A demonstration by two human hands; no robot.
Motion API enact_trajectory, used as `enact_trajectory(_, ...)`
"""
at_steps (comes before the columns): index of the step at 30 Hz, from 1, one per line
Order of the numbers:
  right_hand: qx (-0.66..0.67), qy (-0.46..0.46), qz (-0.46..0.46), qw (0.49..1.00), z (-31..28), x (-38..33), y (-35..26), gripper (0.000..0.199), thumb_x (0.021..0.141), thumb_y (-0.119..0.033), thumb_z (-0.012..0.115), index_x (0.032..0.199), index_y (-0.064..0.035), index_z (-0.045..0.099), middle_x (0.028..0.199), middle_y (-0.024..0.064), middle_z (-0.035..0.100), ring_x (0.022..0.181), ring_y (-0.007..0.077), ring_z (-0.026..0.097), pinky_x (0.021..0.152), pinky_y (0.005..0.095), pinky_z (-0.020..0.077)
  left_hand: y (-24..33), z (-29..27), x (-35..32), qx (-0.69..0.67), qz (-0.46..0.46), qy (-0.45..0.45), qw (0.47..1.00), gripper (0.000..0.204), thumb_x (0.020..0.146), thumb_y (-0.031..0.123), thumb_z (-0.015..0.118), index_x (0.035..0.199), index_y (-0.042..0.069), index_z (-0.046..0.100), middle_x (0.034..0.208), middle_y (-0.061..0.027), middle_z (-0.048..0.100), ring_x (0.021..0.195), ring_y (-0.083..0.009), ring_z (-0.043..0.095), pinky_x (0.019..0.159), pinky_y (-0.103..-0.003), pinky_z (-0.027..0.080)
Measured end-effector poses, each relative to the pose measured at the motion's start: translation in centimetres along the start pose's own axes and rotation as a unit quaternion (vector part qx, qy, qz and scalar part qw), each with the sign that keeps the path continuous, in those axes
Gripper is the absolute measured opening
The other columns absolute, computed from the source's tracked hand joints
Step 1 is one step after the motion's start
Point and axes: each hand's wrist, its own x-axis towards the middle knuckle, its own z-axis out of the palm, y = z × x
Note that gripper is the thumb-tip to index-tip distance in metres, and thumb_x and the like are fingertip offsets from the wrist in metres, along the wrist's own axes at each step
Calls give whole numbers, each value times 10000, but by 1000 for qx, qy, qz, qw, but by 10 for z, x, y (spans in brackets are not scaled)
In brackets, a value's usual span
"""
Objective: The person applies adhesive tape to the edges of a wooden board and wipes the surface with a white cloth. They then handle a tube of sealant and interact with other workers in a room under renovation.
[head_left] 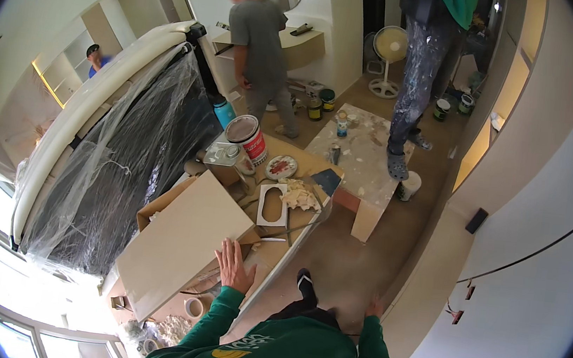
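Note:
My left hand (234,266) is raised with its fingers stretched out, beside the lower right edge of a large cream panel (184,241). Whether the fingertips touch the panel, I cannot tell. The panel lies tilted over a cluttered work table (271,255). Near that hand on the table are a white frame with an oval opening (272,204), a crumpled cream cloth or paper (301,195) and a red-and-white paint bucket (247,138). My right hand (374,307) hangs low at my right side, close to a pale cabinet front; its fingers are too small and blurred to read.
Clear plastic sheeting (118,167) drapes a large object on the left. A person in grey (259,34) stands at the back. Another, in paint-spattered trousers (422,74), stands on a stained platform (358,141). A fan (389,49) and several paint cans stand on the floor.

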Motion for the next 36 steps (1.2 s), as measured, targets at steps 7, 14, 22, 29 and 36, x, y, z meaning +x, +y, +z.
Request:
enact_trajectory(7,51,-11,157,986,-21,25,33,308,932,-262,521,1124,-89,690,1056,232,677,1018,419,635,893,476,505,62,46,99,-170,83,-14,982,833,775,234,739,1459,-12,332,1461,-270,386,1381,-422,337,1160,-514,238)
enact_trajectory(14,6,-49,166,985,-15,70,81,344,959,-259,434,1113,-64,672,998,221,687,971,405,646,853,493,516,138,104,159,-298,153,-198,921,679,876,378,655,1444,105,405,1271,-203,595,1075,-422,597,884,-490,498)
enact_trajectory(22,-201,-313,2,928,-50,144,12,339,948,-264,466,1115,-36,655,1086,216,672,1010,403,629,865,493,503,170,189,179,-278,172,-389,861,578,942,486,554,1376,107,511,1251,-199,616,1096,-364,609,958,-443,462)
enact_trajectory(29,-134,-330,82,931,-55,319,9,342,946,-275,481,1118,-40,660,1109,220,666,1011,406,630,866,502,503,97,284,106,-355,-172,-318,862,501,937,495,569,1184,63,628,1132,-155,681,1017,-257,651,866,-404,514)
enact_trajectory(36,-187,-271,-46,943,-84,527,-40,447,996,-322,404,1118,26,656,1051,233,673,923,389,661,819,503,515,129,293,26,-319,-457,-385,736,455,939,455,552,1196,84,605,1025,-117,710,846,-218,675,680,-400,559)
